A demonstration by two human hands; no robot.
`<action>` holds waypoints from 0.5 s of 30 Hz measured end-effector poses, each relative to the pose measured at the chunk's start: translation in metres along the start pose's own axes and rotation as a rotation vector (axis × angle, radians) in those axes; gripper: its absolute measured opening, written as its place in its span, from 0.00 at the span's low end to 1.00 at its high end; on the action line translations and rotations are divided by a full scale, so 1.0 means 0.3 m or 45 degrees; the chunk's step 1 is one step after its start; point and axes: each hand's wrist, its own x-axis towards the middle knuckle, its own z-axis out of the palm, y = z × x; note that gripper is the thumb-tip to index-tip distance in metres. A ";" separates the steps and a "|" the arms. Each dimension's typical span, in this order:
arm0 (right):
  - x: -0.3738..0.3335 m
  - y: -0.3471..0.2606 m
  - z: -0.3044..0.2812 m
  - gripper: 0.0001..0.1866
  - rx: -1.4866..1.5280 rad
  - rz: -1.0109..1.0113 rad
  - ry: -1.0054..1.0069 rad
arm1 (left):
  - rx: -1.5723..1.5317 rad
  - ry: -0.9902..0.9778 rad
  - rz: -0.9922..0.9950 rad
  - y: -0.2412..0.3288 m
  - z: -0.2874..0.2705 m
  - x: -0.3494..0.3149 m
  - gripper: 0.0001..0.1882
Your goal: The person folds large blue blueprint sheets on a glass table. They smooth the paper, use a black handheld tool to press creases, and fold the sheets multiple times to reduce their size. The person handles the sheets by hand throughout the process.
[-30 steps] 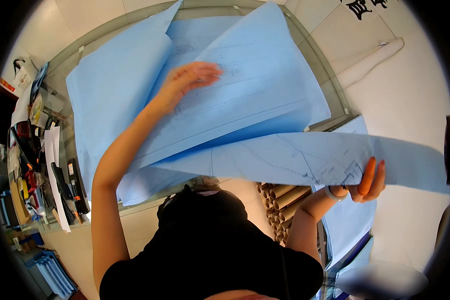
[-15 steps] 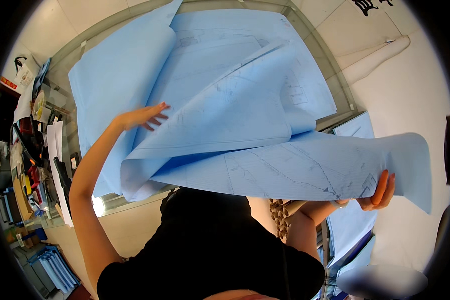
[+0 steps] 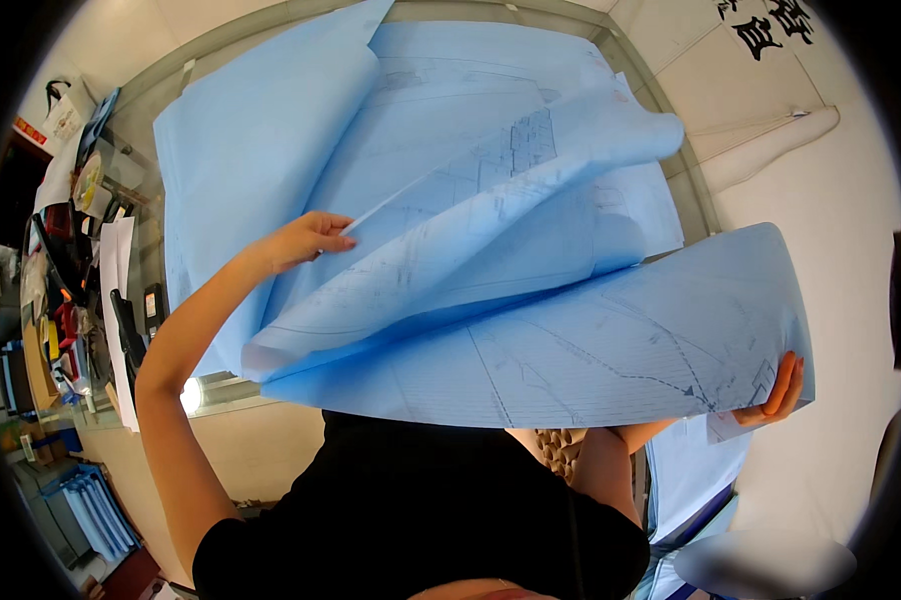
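Note:
A large blue drawing sheet [image 3: 571, 345] with dark printed lines is spread and folded in front of me. Its near flap bows out past the table's front edge toward the right. My left hand [image 3: 316, 240] pinches the edge of the sheet's upper fold, left of the middle. At the far right my right hand [image 3: 776, 390] grips the flap's lower corner, with its fingers curled over the front and the rest of the hand behind the paper. Beneath lie more blue sheets [image 3: 451, 45], and another big blue sheet [image 3: 241, 150] is folded over at the left.
The glass-topped table [image 3: 131, 100] has a greenish rim. Tools and small supplies, with a white paper strip [image 3: 121, 300], crowd its left side. Folded blue papers [image 3: 101, 510] stand low at left. Brown cardboard tubes [image 3: 558, 450] and more blue sheets [image 3: 691, 475] are at lower right.
My left hand has closed on the fold's edge, where it was open before. The fold has lifted and curled toward the far right. My right hand has shifted slightly right, and the flap's end has swung upward.

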 end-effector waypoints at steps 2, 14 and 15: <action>-0.013 0.058 -0.068 0.35 -0.023 0.007 -0.054 | -0.004 0.071 0.041 -0.012 -0.061 0.033 0.25; -0.071 0.100 -0.143 0.38 -0.166 -0.157 -0.057 | 0.348 0.535 0.078 -0.290 -0.139 0.219 0.23; -0.079 0.102 -0.147 0.38 -0.176 -0.163 -0.065 | 0.337 0.564 0.036 -0.292 -0.122 0.211 0.23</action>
